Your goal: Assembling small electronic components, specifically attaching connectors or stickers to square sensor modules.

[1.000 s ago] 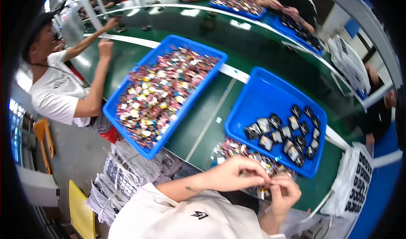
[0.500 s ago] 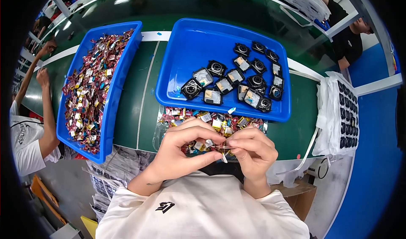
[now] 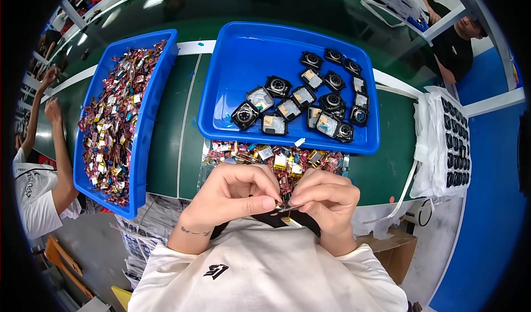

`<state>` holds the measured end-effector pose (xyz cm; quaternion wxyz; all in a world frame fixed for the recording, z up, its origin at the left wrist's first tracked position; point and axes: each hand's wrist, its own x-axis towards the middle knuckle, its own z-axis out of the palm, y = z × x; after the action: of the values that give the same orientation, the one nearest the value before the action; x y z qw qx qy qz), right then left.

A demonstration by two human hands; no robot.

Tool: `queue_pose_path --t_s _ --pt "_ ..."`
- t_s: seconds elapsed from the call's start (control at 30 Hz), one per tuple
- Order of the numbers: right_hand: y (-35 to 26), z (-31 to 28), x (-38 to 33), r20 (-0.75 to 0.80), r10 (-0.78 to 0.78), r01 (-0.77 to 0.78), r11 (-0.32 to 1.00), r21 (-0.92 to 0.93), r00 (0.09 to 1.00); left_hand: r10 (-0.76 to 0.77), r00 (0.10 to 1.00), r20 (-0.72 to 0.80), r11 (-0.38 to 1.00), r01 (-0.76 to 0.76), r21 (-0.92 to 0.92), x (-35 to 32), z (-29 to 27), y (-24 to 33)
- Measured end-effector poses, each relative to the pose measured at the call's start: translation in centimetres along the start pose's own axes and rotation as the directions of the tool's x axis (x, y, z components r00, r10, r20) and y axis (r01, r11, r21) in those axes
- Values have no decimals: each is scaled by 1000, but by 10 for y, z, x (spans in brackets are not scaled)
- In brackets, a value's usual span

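Close in front of my chest, both hands pinch a small circuit board assembly; a pale battery-like piece (image 3: 291,222) hangs below the fingertips. My left hand (image 3: 229,196) is closed, thumb and forefinger on the assembly's left end. My right hand (image 3: 330,204) is closed too, pinching its right end. The fingers hide most of the part. Just beyond them lies a pile of small red circuit boards with silver and yellow batteries (image 3: 280,161). Behind it, a blue tray (image 3: 238,52) holds several black smartwatch cases (image 3: 278,86), some face down, some showing pale insides.
A second blue tray (image 3: 138,168), heaped with small boards, stands at the left on the green table (image 3: 185,118). White sheets with black watch cases (image 3: 454,140) hang over the right edge. Co-workers' arms (image 3: 61,140) show at far left; another person (image 3: 453,52) is at upper right.
My hands have drawn slightly down toward my chest, and my left wrist has turned. The small assembly has shifted in my fingers, its pale piece now hanging lower. The left co-worker's hands moved a little.
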<state>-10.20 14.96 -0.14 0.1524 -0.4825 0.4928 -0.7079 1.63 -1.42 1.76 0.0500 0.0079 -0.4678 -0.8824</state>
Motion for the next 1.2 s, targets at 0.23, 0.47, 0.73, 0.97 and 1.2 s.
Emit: queue_pose_path --t_s 0.23,0.47,0.73,0.97,1.2 --pt "-16 0 1 -115 185 -209 945 -252 976 541 802 255 256 -445 858 4 -1 9" --pt "-14 3 0 -53 290 -295 947 -126 955 318 946 64 654 -267 708 4 0 -1" --pt "-12 1 3 -139 224 -239 965 -106 965 239 948 -211 904 -138 405 -2 9 -9" --pt "-7 3 4 -147 0 -43 956 -289 989 276 960 -44 554 -121 824 3 8 -4" --pt "-6 6 1 -187 4 -35 986 -161 982 291 946 -145 750 -132 648 1 11 -9"
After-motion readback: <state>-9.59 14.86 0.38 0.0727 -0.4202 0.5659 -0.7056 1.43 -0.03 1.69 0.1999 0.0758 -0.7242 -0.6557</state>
